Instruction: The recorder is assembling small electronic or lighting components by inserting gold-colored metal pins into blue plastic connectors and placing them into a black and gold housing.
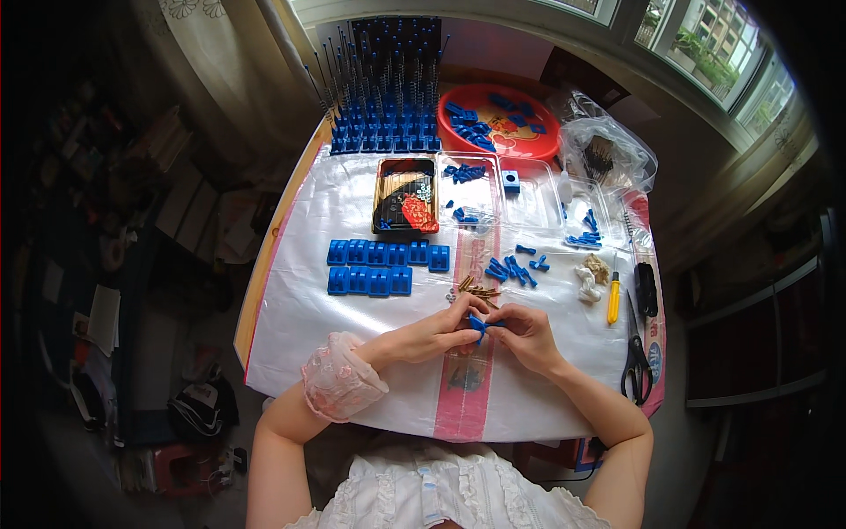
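Blue part (478, 325): small moulded plastic piece, pinched between left hand (438, 335) and right hand (527, 335), both grasping it by the fingertips, just below the brass pins (477, 287). Judged light, stiff and smooth, so apt to slip; best held by its flat sides. Rows of blue blocks (381, 265) lie left of the pins.

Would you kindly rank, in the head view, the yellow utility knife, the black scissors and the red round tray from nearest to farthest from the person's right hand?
Measured from the right hand:
1. Yellow utility knife, just to its right on the white sheet.
2. Black scissors, further right, near the table's right edge.
3. Red round tray, far up at the back of the table, holding blue parts.
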